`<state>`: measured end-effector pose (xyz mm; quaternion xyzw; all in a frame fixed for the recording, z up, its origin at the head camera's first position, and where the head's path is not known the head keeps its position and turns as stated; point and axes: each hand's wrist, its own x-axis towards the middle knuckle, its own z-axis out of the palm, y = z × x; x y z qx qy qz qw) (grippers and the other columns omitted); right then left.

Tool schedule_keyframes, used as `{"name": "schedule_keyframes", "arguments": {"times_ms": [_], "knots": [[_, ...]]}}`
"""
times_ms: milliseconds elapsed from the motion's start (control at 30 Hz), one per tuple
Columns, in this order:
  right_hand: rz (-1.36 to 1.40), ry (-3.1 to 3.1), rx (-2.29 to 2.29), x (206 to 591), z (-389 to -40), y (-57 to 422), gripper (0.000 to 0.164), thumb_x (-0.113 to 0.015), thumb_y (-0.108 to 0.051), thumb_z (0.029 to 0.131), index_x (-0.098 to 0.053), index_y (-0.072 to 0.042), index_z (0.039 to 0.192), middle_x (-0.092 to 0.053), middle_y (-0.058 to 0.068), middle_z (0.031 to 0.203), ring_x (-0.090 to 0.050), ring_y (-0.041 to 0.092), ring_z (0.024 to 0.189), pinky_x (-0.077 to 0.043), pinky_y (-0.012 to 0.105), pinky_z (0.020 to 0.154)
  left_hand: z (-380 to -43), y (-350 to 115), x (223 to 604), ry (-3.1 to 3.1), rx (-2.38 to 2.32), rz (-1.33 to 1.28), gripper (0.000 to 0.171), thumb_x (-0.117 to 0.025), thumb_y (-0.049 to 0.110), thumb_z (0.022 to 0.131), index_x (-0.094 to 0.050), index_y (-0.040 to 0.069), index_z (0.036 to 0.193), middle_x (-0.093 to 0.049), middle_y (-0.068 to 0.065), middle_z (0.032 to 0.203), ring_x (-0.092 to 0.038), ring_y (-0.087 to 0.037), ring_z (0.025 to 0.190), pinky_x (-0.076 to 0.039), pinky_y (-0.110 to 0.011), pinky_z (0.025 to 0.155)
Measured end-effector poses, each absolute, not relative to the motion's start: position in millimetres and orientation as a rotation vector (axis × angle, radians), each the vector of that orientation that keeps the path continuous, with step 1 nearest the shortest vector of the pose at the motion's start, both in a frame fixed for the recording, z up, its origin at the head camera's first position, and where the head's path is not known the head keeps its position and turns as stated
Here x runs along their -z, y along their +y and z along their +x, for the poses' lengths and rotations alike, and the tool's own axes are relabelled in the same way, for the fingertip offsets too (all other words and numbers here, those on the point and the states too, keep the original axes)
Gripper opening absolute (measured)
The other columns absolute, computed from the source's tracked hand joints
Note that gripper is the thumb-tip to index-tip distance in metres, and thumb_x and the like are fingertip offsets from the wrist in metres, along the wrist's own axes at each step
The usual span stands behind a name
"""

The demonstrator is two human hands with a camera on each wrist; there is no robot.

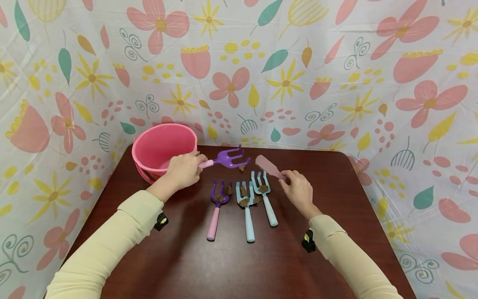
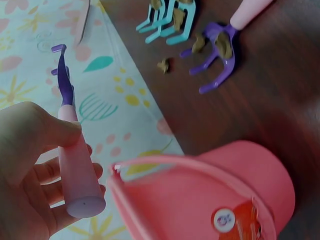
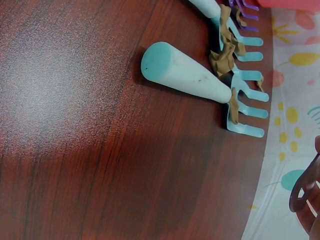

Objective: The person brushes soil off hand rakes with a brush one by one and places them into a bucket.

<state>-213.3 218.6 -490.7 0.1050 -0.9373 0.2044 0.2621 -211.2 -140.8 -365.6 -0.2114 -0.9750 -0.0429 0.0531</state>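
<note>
My left hand (image 1: 185, 169) grips the pink handle of a purple hand fork (image 1: 228, 159), its tines pointing right above the table. In the left wrist view, the thumb lies along the handle with fingers wrapped behind. My right hand (image 1: 298, 189) pinches a flat pink spatula (image 1: 268, 166) by its handle, the blade pointing toward the held fork. Between the hands lie a second purple fork (image 1: 214, 222) and two light-blue forks (image 1: 249, 226), handles toward me. Brown clay-like clumps (image 3: 222, 59) sit on their tines, and a small brown piece (image 1: 242, 168) shows below the held fork.
A pink bucket (image 1: 160, 139) stands at the back left, beside and behind my left hand. The dark wooden table (image 1: 209, 270) ends at a flower-printed cloth (image 1: 231, 108) along the back and sides. Each wrist wears a small black camera (image 1: 161, 221).
</note>
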Motion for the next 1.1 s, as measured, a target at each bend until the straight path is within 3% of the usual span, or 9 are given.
{"name": "schedule_keyframes", "arguments": {"times_ms": [167, 500, 667, 833, 1100], "knots": [[0.288, -2.529, -0.544, 492, -213, 220, 0.025, -0.076, -0.018, 0.074, -0.068, -0.014, 0.098, -0.065, 0.007, 0.085, -0.058, 0.024, 0.069, -0.046, 0.043, 0.052, -216, -152, 354, -2.990, 0.113, -0.577, 0.034, -0.062, 0.017, 0.080, -0.061, 0.018, 0.114, -0.059, -0.004, 0.097, -0.061, -0.027, 0.075, -0.049, -0.043, 0.055], [0.297, -2.534, -0.546, 492, -213, 222, 0.025, -0.075, -0.020, 0.076, -0.068, -0.014, 0.099, -0.065, 0.007, 0.086, -0.058, 0.023, 0.068, -0.046, 0.041, 0.051, -225, -179, 337, -3.046, 0.122, -0.437, 0.041, -0.065, 0.021, 0.079, -0.058, 0.016, 0.119, -0.055, -0.007, 0.094, -0.055, -0.027, 0.071, -0.047, -0.044, 0.057], [0.295, -2.542, -0.548, 492, -212, 222, 0.024, -0.074, -0.021, 0.077, -0.068, -0.015, 0.099, -0.065, 0.007, 0.087, -0.057, 0.023, 0.067, -0.045, 0.041, 0.050, -228, -195, 333, -3.055, 0.138, -0.384, 0.045, -0.070, 0.021, 0.076, -0.057, 0.014, 0.118, -0.056, -0.008, 0.097, -0.054, -0.029, 0.071, -0.047, -0.044, 0.058], [0.294, -2.546, -0.537, 492, -211, 222, 0.025, -0.075, -0.021, 0.076, -0.068, -0.015, 0.099, -0.065, 0.006, 0.086, -0.057, 0.023, 0.067, -0.046, 0.041, 0.050, -228, -212, 331, -3.045, 0.130, -0.353, 0.042, -0.066, 0.017, 0.077, -0.058, 0.012, 0.117, -0.057, -0.011, 0.096, -0.055, -0.030, 0.073, -0.047, -0.046, 0.060], [0.300, -2.542, -0.546, 492, -210, 221, 0.026, -0.075, -0.020, 0.076, -0.068, -0.013, 0.100, -0.064, 0.006, 0.086, -0.058, 0.024, 0.068, -0.046, 0.041, 0.050, -226, -234, 329, -3.093, 0.139, -0.235, 0.042, -0.063, 0.017, 0.079, -0.055, 0.011, 0.119, -0.056, -0.015, 0.108, -0.056, -0.036, 0.077, -0.046, -0.051, 0.060]]}}
